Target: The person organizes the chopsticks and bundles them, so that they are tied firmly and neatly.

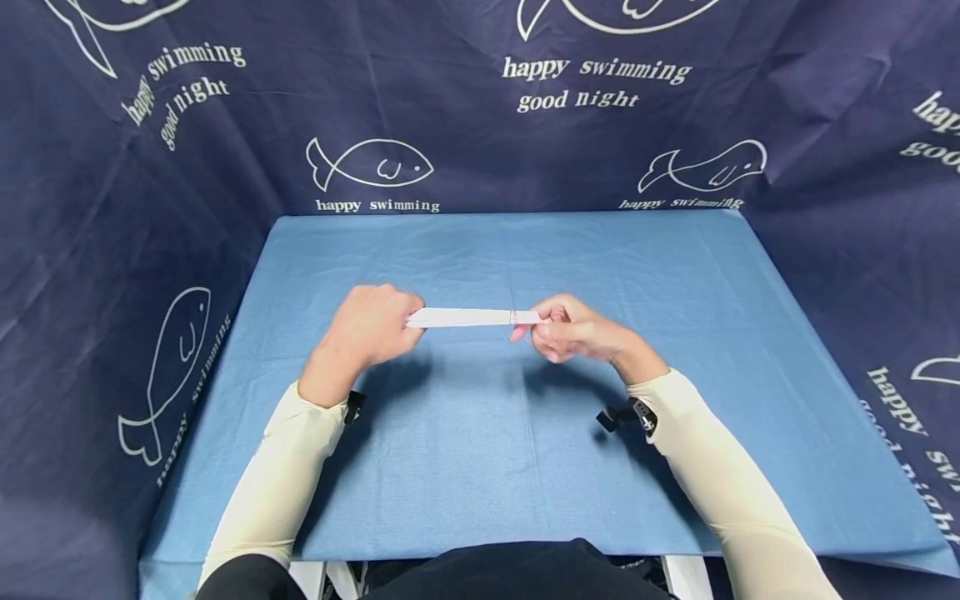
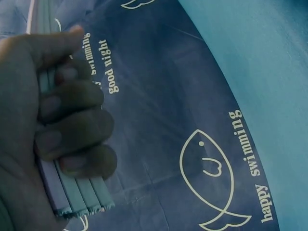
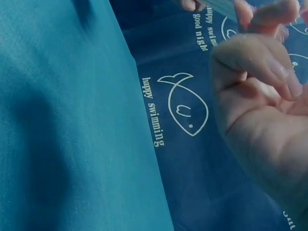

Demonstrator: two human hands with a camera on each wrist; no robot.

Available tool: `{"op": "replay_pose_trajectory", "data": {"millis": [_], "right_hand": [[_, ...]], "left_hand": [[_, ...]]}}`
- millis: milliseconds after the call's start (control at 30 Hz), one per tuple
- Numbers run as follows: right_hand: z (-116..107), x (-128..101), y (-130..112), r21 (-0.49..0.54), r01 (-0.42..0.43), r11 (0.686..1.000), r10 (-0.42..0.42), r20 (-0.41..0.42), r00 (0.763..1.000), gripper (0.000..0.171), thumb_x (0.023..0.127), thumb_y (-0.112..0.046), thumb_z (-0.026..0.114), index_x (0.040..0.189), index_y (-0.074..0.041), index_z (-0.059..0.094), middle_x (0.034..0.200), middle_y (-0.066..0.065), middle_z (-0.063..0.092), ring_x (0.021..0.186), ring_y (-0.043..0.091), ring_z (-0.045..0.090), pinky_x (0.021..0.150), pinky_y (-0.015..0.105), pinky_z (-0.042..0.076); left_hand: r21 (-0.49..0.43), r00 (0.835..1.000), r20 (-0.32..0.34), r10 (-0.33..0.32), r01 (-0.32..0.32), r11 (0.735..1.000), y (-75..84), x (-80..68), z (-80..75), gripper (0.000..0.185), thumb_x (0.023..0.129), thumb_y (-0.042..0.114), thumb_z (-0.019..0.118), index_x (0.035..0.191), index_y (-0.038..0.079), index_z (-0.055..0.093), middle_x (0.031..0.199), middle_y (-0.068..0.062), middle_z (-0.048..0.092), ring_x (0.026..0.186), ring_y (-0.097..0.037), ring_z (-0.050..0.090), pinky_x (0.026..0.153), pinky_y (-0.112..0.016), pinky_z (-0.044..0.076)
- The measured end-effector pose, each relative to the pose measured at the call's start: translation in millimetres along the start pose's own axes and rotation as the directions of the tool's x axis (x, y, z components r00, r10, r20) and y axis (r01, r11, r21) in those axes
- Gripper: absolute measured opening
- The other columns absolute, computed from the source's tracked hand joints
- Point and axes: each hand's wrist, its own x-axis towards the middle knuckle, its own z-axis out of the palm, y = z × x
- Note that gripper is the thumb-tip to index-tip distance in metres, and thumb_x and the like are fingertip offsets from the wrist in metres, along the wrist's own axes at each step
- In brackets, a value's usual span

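Observation:
A bundle of several flat white strips is held level above the blue table. My left hand grips its left end. In the left wrist view the fingers curl round the strips, whose cut ends stick out below the hand. A thin red band circles the bundle near its right end. My right hand pinches that end with its fingertips, right beside the band. In the right wrist view the curled fingers reach up to the bundle's tip.
Dark blue cloth printed with white fish and words walls in the table at the back and both sides. The blue tablecloth lies flat below the hands. A dark garment shows at the near edge.

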Motion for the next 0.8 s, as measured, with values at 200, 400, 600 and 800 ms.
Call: {"op": "replay_pose_trajectory", "data": {"millis": [200, 400, 600, 800], "right_hand": [[-10, 4, 6, 0.116, 0.018, 0.993, -0.049, 0.270, 0.962, 0.037, 0.105, -0.036, 0.060, 0.116, -0.005, 0.077, 0.059, 0.009, 0.047, 0.046, 0.026, 0.027, 0.038, 0.039, 0.015], [-11, 8, 16, 0.297, -0.106, 0.949, 0.001, 0.333, 0.943, 0.039, 0.112, -0.032, 0.045, 0.109, -0.007, 0.076, 0.064, 0.004, 0.040, 0.050, 0.018, 0.024, 0.044, 0.035, 0.015], [-3, 11, 18, 0.432, -0.169, 0.886, 0.041, 0.290, 0.956, 0.028, 0.107, -0.021, 0.038, 0.105, -0.015, 0.065, 0.072, 0.001, 0.028, 0.053, 0.015, 0.018, 0.049, 0.030, 0.015], [9, 19, 14, 0.493, -0.143, 0.858, 0.012, 0.258, 0.966, 0.018, 0.091, -0.024, 0.043, 0.102, -0.014, 0.053, 0.076, 0.001, 0.022, 0.055, 0.015, 0.014, 0.052, 0.030, 0.014]], "left_hand": [[-0.066, 0.991, 0.029, 0.127, -0.125, 0.990, 3.3, -1.1, 2.4, 0.026, 0.083, 0.021, 0.061, 0.061, 0.024, 0.048, 0.054, 0.009, 0.039, 0.051, -0.016, 0.042, 0.049, -0.033, 0.035], [-0.089, 0.983, -0.015, 0.181, -0.181, 0.979, 9.5, 2.7, 6.0, 0.026, 0.084, 0.021, 0.059, 0.062, 0.023, 0.046, 0.055, 0.010, 0.034, 0.050, -0.014, 0.038, 0.047, -0.032, 0.030], [-0.092, 0.985, -0.034, 0.169, -0.172, 0.981, 11.4, 6.9, 7.9, 0.023, 0.084, 0.019, 0.060, 0.064, 0.022, 0.050, 0.055, 0.009, 0.037, 0.049, -0.014, 0.040, 0.048, -0.031, 0.031], [-0.104, 0.989, -0.038, 0.145, -0.148, 0.983, 10.7, 7.8, 5.8, 0.021, 0.085, 0.018, 0.061, 0.066, 0.020, 0.053, 0.057, 0.006, 0.042, 0.052, -0.017, 0.043, 0.049, -0.033, 0.035]]}}
